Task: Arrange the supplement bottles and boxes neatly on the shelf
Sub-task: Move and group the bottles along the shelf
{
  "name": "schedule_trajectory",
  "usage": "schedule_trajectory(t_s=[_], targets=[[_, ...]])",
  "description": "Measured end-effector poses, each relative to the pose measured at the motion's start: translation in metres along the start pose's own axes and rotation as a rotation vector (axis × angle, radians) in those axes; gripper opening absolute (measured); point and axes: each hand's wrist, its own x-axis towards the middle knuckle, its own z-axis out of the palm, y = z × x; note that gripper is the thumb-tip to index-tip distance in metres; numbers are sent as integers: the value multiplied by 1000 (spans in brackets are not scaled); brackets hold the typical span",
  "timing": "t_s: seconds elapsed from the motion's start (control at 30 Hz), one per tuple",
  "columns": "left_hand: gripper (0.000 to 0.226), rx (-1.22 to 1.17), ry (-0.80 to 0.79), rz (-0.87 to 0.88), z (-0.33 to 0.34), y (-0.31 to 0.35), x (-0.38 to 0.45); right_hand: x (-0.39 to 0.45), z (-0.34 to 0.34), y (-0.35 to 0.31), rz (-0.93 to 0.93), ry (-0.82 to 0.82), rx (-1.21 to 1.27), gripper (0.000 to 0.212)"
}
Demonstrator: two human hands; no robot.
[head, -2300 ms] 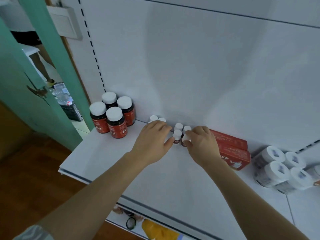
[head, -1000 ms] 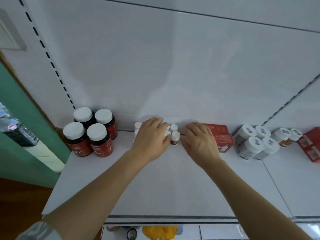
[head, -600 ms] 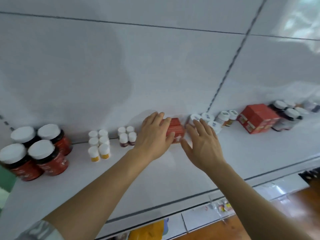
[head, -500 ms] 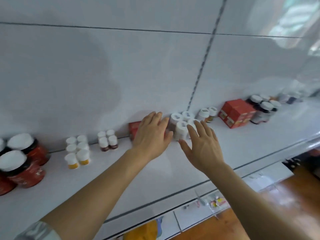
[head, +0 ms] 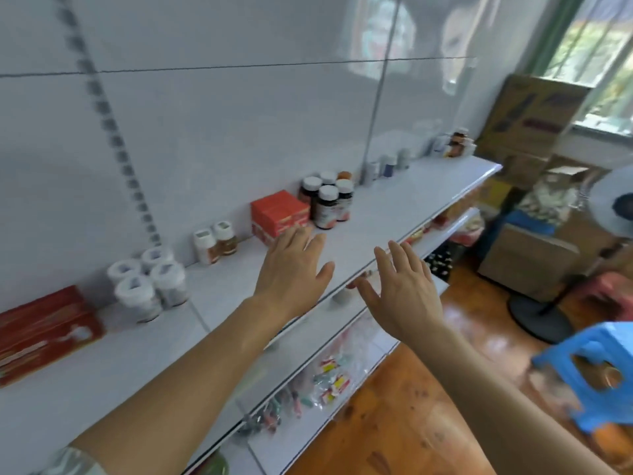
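Left hand (head: 294,265) flat and wide, fingers straight and spread, palm down over the shelf (head: 394,207), holding nothing. Fingertips (head: 301,234) at the lower front edge of the red box (head: 279,214); touching or just short of it, cannot tell. Right hand (head: 402,289) likewise wide, fingers splayed, holding nothing, out past the shelf's front edge, apart from every bottle.

Just beyond the left hand's fingertips: red box, standing against the back panel. Right of that box, touching or nearly so: dark bottles (head: 327,200) with white caps, clustered. Left of the box, beyond the left wrist: two small bottles (head: 215,240), white-capped, side by side. Further left of the left forearm: four white jars (head: 147,281), grouped in a square, blurred. Further left still, at the frame's edge: flat red carton (head: 44,330), lying down, blurred. Far beyond the right hand, along the shelf's far end: more small bottles (head: 387,166), too blurred to tell apart.

Under the right hand: lower shelf with packets (head: 329,378) in mixed colours. Right of the right forearm: blue stool (head: 596,375) on a wooden floor, cardboard boxes (head: 534,114) beyond.
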Motion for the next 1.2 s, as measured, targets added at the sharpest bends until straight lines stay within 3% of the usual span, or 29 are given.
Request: schedule_trajectory(t_s=[0.4,0.73,0.93,1.2], targets=[[58,-90,-75,218,108,119,210,106,10,186,279,-13,-62,72],[56,-153,-108,325,176,204,371,202,23,318,393,22,-53,68],[56,-124,-134,303,238,252,456,268,48,410,355,33,-34,68],[56,-120,-123,172,295,307,569,375,65,533,170,22,5,67]])
